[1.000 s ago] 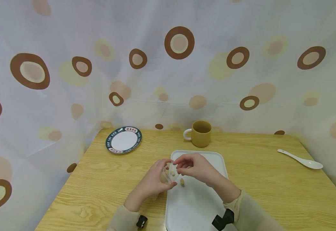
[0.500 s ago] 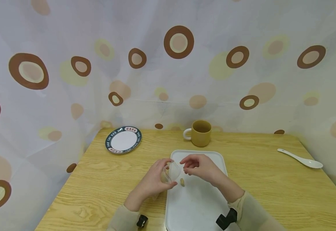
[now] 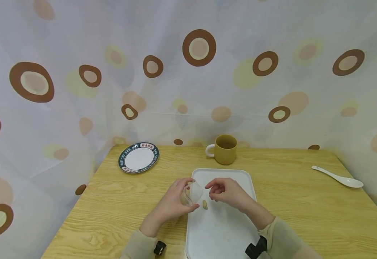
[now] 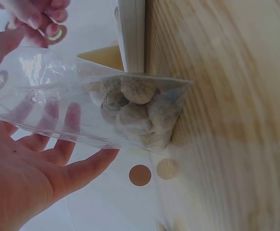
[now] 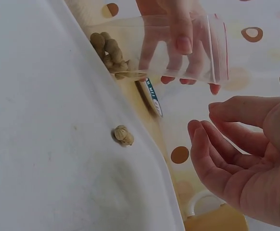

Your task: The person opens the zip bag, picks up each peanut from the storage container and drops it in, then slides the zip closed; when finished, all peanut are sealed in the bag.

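My left hand (image 3: 175, 197) holds a clear zip bag (image 4: 77, 103) by its upper part, thumb and fingers spread round its gaping mouth. Several unshelled peanuts (image 4: 135, 108) lie in the bottom of the bag, which stands by the white tray's left edge. One more peanut (image 5: 123, 135) rests on the tray (image 3: 220, 230), near its left rim. To the right of the bag, my right hand (image 3: 229, 193) hovers over the tray, fingers loosely bent with nothing between them. In the right wrist view its fingertips (image 5: 214, 108) are apart from the bag.
Behind the tray stands a mustard-yellow mug (image 3: 225, 150) with a white handle. A green-rimmed plate (image 3: 139, 157) lies at the back left of the wooden table (image 3: 292, 208). Far to the right is a white spoon (image 3: 340, 178). A patterned curtain (image 3: 162, 32) hangs behind.
My right hand has drawn back rightward from the bag's mouth. A peanut visible near that mouth a second ago no longer shows there. The left hand keeps holding the bag in place.
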{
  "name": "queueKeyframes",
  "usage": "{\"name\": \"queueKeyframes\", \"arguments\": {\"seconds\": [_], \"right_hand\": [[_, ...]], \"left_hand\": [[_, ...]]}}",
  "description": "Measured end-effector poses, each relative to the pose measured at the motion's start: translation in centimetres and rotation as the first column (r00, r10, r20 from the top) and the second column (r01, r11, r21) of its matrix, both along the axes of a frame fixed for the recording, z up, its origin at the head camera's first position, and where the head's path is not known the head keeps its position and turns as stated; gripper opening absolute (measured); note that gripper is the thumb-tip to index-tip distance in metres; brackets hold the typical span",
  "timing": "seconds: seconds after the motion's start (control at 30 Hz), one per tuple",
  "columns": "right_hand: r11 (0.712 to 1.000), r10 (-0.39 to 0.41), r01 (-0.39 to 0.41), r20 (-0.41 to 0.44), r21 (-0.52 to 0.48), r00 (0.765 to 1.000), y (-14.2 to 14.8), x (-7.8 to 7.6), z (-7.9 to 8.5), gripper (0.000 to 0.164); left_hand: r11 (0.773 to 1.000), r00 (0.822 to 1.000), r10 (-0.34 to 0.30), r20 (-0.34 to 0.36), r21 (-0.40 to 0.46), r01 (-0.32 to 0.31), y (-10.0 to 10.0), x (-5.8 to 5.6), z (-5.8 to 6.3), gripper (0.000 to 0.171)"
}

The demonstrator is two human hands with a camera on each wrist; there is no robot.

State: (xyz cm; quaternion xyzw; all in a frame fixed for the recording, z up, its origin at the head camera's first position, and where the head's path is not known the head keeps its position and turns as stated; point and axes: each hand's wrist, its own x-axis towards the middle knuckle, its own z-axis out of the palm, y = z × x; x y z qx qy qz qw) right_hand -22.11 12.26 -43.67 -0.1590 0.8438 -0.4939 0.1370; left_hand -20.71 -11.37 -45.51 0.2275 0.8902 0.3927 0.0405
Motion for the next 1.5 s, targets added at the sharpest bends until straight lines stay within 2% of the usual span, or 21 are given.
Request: {"name": "queueKeyframes", "arguments": {"seconds": [0.3, 0.5, 0.67, 1.03, 1.5], "right_hand": [[0.999, 0.012, -0.012, 0.001, 0.048, 1.000, -0.1, -0.5, -1.6, 0.024], [0.992, -0.040, 0.033, 0.057, 0.121, 0.998, -0.5, -0.6, -2.1, 0.023], [0.989, -0.043, 0.033, 0.070, 0.142, 0.997, -0.7, -0.6, -2.8, 0.023], [0.988, 0.020, -0.021, 0.011, 0.156, 1.000, -1.2, -0.8, -3.7, 0.024], [0.969, 0.018, -0.004, -0.053, 0.246, 0.998, -2.1, -0.5, -4.6, 0.018]], "left_hand": [[1.000, 1.000, 0.013, -0.011, 0.010, -0.013, 0.0, 0.1, 0.4, 0.072], [1.000, 1.000, 0.009, -0.026, 0.014, -0.009, 0.0, 0.0, 0.3, 0.071], [1.000, 1.000, 0.010, -0.021, 0.012, -0.009, 0.0, -0.1, 0.2, 0.071], [1.000, 1.000, 0.002, -0.026, 0.022, -0.001, 0.0, -0.1, 0.0, 0.072], [1.000, 0.999, 0.002, -0.054, 0.028, -0.001, -0.2, 0.2, -0.2, 0.072]]}}
